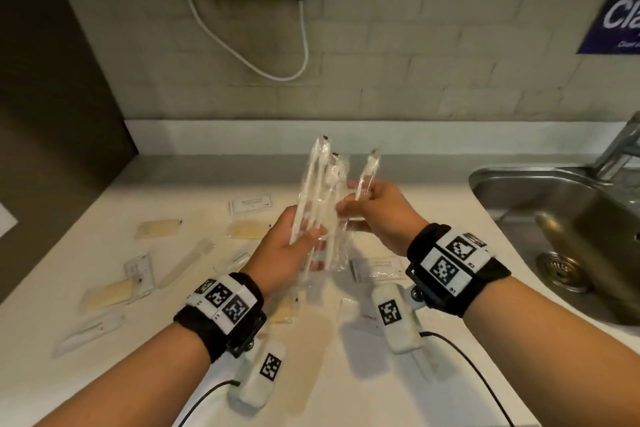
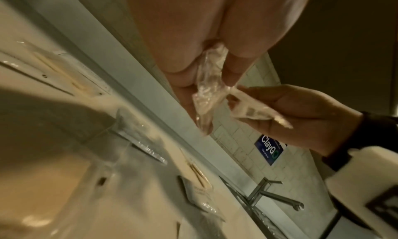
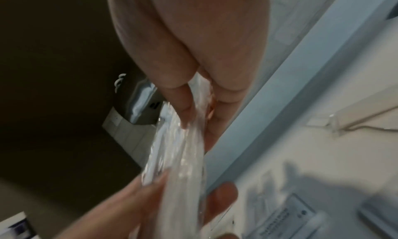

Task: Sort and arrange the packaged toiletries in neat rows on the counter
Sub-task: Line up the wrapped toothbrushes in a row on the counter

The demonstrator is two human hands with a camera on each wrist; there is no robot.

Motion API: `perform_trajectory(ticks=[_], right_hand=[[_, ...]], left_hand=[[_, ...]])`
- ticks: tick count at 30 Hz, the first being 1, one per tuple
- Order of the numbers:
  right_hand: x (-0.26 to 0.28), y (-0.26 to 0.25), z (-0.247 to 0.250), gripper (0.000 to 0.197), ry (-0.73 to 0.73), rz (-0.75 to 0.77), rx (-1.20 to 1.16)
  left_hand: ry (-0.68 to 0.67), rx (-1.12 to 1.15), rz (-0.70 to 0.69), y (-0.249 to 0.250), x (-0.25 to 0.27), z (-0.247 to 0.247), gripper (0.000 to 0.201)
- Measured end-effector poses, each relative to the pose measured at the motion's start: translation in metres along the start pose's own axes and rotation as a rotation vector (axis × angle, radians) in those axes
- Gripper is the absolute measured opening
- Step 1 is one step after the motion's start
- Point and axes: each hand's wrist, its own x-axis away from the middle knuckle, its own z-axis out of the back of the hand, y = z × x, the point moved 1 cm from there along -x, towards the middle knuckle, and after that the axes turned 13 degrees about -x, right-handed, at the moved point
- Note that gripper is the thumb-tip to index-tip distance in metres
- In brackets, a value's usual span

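Left hand (image 1: 289, 250): raised above the tabletop (image 1: 450, 218); grip closed, thumb over the front, around a bundle of wrapped toothbrushes (image 1: 320, 191), heads up and tilted away.
Right hand (image 1: 379, 215): just beside the left; fingers pinch a single wrapped toothbrush (image 1: 369, 177), apart from the bundle at the head, close to it at the base.
Wrist views: both blurred; clear wrapper (image 2: 204, 89) visible between left fingers, crinkled film (image 3: 178, 149) between right fingers.
Loose items: flat on the tabletop, scattered, not in rows. Yellowish sachets (image 1: 159, 228) at left and centre; white labelled packets (image 1: 250, 206) behind the hands; a long wrapped item (image 1: 185, 262) lying diagonally at left; another packet (image 1: 379, 267) under the right wrist.
Sink (image 1: 568, 239): steel, at right, with a tap (image 1: 620, 146) over it.
Wall: tiled; a blue sign (image 1: 613, 10) upper right.
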Motion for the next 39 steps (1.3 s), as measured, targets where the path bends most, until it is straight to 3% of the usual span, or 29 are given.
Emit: perform_trajectory(ticks=[6, 9, 15, 19, 23, 27, 31, 34, 37, 39], right_hand=[[-0.027, 0.001, -0.035, 0.035, -0.121, 0.025, -0.029], [-0.034, 0.004, -0.059, 0.031, -0.193, 0.02, -0.065], [-0.049, 0.016, -0.127, 0.026, -0.376, 0.027, 0.118], [-0.069, 0.019, -0.174, 0.042, -0.546, -0.046, 0.226], [-0.099, 0.038, -0.226, 0.056, -0.538, -0.049, 0.562], [-0.116, 0.072, -0.296, 0.075, -0.711, 0.094, 1.134], [-0.124, 0.114, -0.34, 0.091, -0.824, 0.048, 1.502], [-0.117, 0.122, -0.341, 0.085, -0.838, 0.084, 1.642], [-0.104, 0.121, -0.319, 0.067, -0.858, 0.118, 1.636], [-0.094, 0.12, -0.295, 0.059, -0.881, 0.05, 1.676]], left_hand=[[0.117, -0.057, -0.087, 0.012, 0.0, 0.013, 0.032], [0.201, -0.093, -0.105, 0.009, 0.004, 0.032, 0.046], [0.363, -0.061, -0.038, -0.017, 0.024, 0.099, 0.049], [0.429, -0.129, -0.024, -0.025, 0.038, 0.165, 0.048], [0.506, -0.193, 0.006, -0.029, 0.047, 0.24, 0.047], [0.543, -0.251, 0.046, -0.038, 0.045, 0.294, 0.047], [0.539, -0.27, 0.056, -0.054, 0.037, 0.319, 0.052], [0.522, -0.22, 0.09, -0.067, 0.036, 0.327, 0.05], [0.456, -0.175, 0.118, -0.076, 0.037, 0.328, 0.053], [0.431, -0.144, 0.12, -0.08, 0.036, 0.328, 0.05]])
